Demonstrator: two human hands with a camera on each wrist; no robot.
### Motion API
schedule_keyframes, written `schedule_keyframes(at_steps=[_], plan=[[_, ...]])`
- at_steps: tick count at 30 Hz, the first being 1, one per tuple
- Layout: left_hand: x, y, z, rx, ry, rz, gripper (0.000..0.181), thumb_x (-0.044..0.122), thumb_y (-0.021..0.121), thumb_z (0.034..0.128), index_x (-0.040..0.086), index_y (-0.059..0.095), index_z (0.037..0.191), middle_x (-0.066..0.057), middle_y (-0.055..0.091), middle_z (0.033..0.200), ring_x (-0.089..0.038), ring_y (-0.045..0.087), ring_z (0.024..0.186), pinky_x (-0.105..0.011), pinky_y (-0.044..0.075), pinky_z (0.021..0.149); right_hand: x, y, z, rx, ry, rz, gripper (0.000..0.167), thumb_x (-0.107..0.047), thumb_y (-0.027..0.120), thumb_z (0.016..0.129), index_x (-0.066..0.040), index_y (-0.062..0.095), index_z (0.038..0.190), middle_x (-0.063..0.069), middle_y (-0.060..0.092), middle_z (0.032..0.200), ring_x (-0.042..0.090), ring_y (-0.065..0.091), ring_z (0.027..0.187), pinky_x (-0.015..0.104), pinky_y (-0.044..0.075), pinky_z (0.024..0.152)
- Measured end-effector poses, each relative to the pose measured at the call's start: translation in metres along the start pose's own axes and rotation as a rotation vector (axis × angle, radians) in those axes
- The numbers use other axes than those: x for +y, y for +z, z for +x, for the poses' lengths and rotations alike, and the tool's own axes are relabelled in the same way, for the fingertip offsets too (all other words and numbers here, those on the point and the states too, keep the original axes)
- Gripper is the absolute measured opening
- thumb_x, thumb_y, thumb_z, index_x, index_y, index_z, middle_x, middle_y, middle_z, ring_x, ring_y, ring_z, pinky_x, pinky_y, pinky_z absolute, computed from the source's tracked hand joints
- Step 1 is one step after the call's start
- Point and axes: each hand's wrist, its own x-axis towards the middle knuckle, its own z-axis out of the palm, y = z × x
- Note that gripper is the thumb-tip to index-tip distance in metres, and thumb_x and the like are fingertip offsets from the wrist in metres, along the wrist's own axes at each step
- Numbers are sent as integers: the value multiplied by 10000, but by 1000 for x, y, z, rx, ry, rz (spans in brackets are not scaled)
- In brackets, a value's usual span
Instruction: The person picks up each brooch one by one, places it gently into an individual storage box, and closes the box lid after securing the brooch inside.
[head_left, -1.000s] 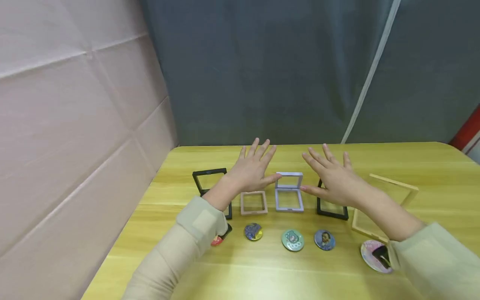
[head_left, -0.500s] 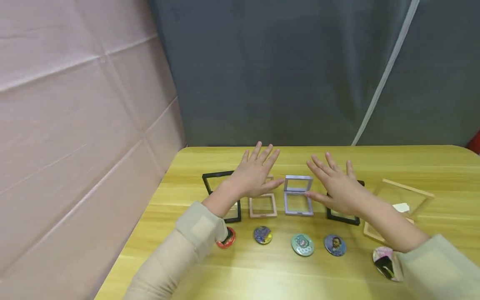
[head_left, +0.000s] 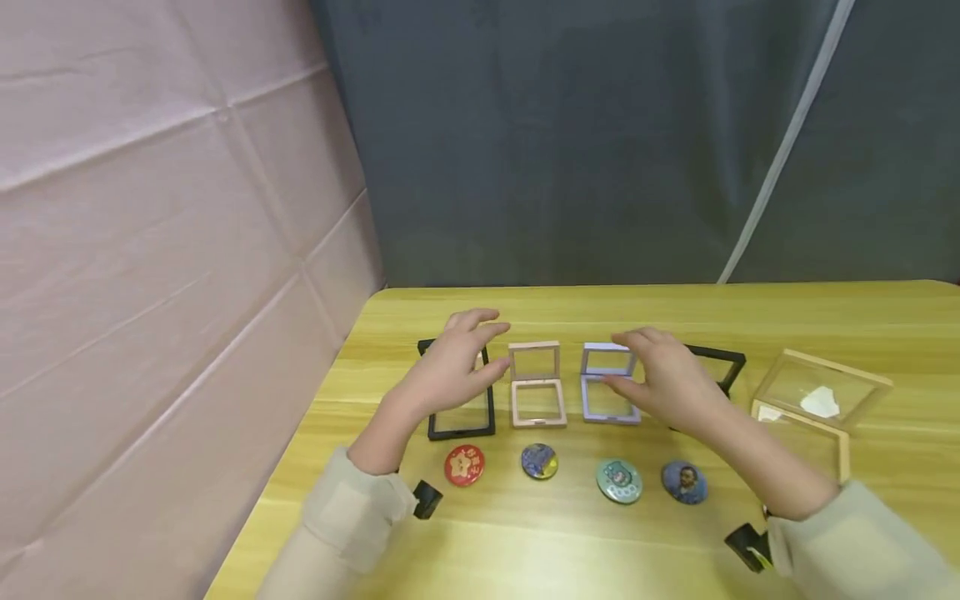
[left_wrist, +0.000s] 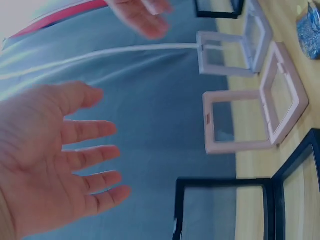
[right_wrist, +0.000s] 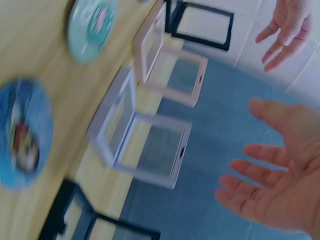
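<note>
Tabletop: left hand, right hand, fingers apart; right black frame overlapped, seemingly hinged.

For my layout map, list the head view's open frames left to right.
Black rectangular clear-paned frame, pale pink square clear-paned frame, lilac square clear-paned frame, second black rectangular clear-paned frame, pale yellow rectangular clear-paned frame.

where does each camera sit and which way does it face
Head: on the head, facing forward and down; table, left hand, right hand, sleeves show.
Left wrist: worn there, facing past the left hand toward the curtain; right hand partly shows.
Right wrist: worn there, facing past badges toward the curtain; right hand, left hand show.
Both wrist views: pink frame, lilac frame.
</note>
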Motion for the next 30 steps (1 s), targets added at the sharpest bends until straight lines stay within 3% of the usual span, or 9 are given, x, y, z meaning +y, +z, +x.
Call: schedule_keyframes(at_steps=[3, 5, 7, 12, 16, 22, 26, 30], plan=[[-8, -5, -15, 82, -33, -76, 303, 165, 587, 859, 17, 586, 1122, -113, 528, 1145, -249, 479, 1068, -383, 428, 860, -9, 8, 3, 40, 23, 79, 279, -101, 691, 772, 53, 623, 994, 174, 632, 910, 270, 609, 765, 343, 500, 610], [-13, -7, -22, 85, -56, -140, 212, 107, 608, 829, 16, 617, 1021, -90, 581, 1004, -209, 543, 925, -349, 463, 781, -15, 15, 5, 35, 37, 118, 164, -66, 682, 767, 36, 650, 891, 109, 640, 782, 181, 596, 648, 275, 478, 533], [-19, -7, -29, 32, -78, -199, 150, 69, 619, 807, 21, 622, 949, -61, 603, 884, -167, 563, 805, -310, 480, 706, -20, 23, 7, 13, 39, 153, 79, -49, 673, 768, 18, 657, 807, 48, 624, 680, 114, 568, 562, 236, 455, 493], [-31, 2, -39, -194, -164, -283, 101, 26, 628, 787, 17, 615, 887, -1, 595, 753, -103, 534, 671, -236, 464, 599, -36, 46, 13, -94, 80, 282, 51, -24, 661, 767, 12, 658, 732, 16, 603, 601, 72, 535, 465, 201, 434, 448], [-44, 15, -46, -280, -275, -318, 67, 18, 637, 782, -8, 631, 843, -12, 591, 715, -101, 518, 623, -241, 460, 578, -53, 67, 20, -170, 112, 371, 76, -18, 674, 755, 14, 660, 688, 37, 610, 571, 108, 555, 447, 191, 443, 436], [-57, 33, -57, -277, -472, -438, 96, 12, 638, 774, -17, 616, 686, -53, 564, 587, -124, 482, 501, -284, 467, 513, -69, 96, 24, -276, 108, 465, 134, -23, 697, 744, 15, 649, 625, 67, 590, 497, 171, 563, 409, 209, 431, 406], [-56, 44, -61, -264, -538, -455, 113, 42, 676, 762, 9, 590, 696, -65, 567, 612, -133, 501, 497, -281, 473, 493, -76, 110, 27, -309, 142, 467, 158, -21, 708, 732, 1, 634, 594, 58, 575, 481, 145, 540, 395, 199, 413, 398], [-54, 52, -63, -255, -558, -444, 143, 52, 703, 737, 25, 562, 738, -54, 532, 627, -127, 475, 480, -250, 447, 463, -84, 118, 28, -330, 153, 463, 202, -14, 710, 724, -2, 607, 551, 58, 560, 456, 95, 498, 366, 185, 390, 382]])
